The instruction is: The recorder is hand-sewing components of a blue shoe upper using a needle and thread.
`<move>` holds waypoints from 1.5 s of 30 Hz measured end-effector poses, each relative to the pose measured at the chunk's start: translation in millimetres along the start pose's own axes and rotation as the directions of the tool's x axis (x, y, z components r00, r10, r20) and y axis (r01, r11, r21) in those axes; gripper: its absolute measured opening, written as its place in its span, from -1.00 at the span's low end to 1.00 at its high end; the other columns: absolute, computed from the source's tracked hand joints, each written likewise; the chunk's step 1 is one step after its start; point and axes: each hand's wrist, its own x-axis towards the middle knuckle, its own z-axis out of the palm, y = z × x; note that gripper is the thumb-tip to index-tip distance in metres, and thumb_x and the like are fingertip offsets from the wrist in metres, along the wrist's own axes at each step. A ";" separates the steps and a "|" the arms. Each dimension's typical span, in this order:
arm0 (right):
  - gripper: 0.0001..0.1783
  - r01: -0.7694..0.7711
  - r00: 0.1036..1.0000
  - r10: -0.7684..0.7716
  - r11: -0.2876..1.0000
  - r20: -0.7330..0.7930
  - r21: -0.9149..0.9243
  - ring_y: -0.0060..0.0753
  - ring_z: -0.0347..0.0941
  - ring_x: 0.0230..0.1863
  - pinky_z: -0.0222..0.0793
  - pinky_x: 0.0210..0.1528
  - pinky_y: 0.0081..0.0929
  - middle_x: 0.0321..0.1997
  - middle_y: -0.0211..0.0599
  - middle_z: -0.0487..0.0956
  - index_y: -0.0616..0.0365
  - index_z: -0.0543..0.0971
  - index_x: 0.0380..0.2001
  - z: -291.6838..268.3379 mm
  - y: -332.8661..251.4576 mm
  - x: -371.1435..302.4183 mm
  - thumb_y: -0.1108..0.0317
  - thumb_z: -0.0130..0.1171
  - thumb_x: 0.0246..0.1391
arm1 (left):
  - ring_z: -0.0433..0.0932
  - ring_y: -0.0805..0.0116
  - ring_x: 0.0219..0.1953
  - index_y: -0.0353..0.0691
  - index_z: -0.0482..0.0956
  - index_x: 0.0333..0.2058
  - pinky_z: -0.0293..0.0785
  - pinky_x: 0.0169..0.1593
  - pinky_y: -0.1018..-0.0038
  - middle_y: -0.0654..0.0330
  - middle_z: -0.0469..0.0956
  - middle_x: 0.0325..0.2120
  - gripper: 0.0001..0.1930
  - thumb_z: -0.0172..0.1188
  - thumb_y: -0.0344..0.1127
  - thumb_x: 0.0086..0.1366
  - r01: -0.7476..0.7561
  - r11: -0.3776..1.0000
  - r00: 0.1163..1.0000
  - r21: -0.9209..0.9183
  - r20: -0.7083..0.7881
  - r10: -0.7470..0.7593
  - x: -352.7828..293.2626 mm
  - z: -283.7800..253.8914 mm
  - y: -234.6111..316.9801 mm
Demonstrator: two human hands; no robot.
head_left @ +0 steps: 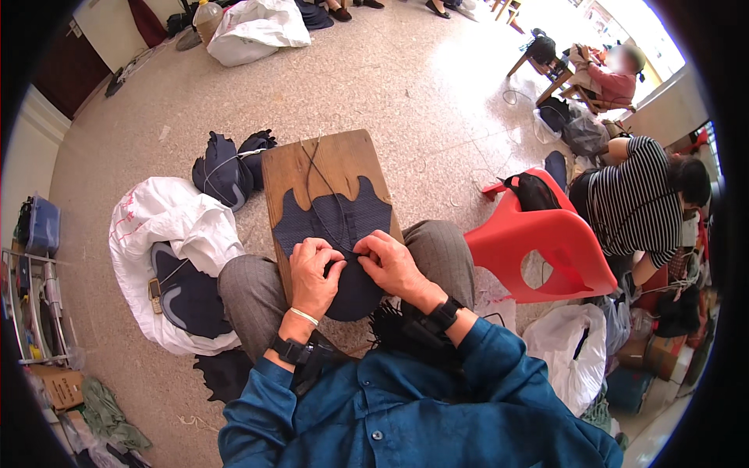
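Note:
A dark navy shoe upper [363, 222] in textured fabric lies over a wooden board [335, 160] between my knees. Its lower end hangs past the board toward my lap. A thin dark cord [315, 168] crosses itself near the board's far end and runs down over the upper to my fingers. My left hand [314, 277] is closed in a pinch at the upper's middle. Facing it, my right hand [392, 267] pinches the same area, the fingertips of both hands nearly meeting. Whether a needle or the cord's end is between the fingertips is hidden.
Left of the board, a white sack [172, 210] holds more navy uppers [191, 292] and a small phone [155, 296]. Tied navy bundles [222, 171] lie beyond. A red plastic stool [538, 249] stands at right, near a person in a striped shirt [636, 187].

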 end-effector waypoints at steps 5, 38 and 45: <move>-0.84 0.052 0.999 -0.052 0.991 0.003 -0.123 0.06 0.54 -0.15 0.50 -0.12 -0.14 -0.24 -0.12 0.51 0.18 0.55 -0.25 2.9 0.2 -0.1 0.52 0.25 0.07 | 0.45 0.18 -0.14 -0.13 0.66 -0.41 0.34 -0.02 0.26 0.27 0.49 -0.26 -0.82 0.47 -0.46 -0.01 0.000 1.000 1.000 0.009 0.007 0.000 0.7 -0.7 6.0; -0.87 0.113 0.994 -0.111 0.979 0.021 -0.171 0.15 0.47 -0.14 0.42 -0.13 -0.08 -0.22 -0.07 0.43 0.17 0.48 -0.30 4.3 -6.1 1.2 0.53 0.22 0.09 | 0.48 0.15 -0.07 -0.21 0.63 -0.39 0.40 0.05 0.30 0.17 0.49 -0.19 -0.80 0.46 -0.51 0.00 0.000 0.999 1.000 -0.045 0.005 0.000 -2.7 -4.3 -0.3; -0.89 0.113 0.993 -0.108 0.983 0.044 -0.146 0.17 0.44 -0.12 0.40 -0.11 -0.05 -0.21 -0.04 0.41 0.20 0.46 -0.31 5.4 -1.3 0.7 0.54 0.20 0.11 | 0.48 0.11 -0.09 -0.19 0.62 -0.40 0.40 0.02 0.23 0.19 0.50 -0.20 -0.78 0.47 -0.49 -0.03 0.001 0.999 1.000 -0.042 0.000 -0.001 -2.6 -3.4 -1.4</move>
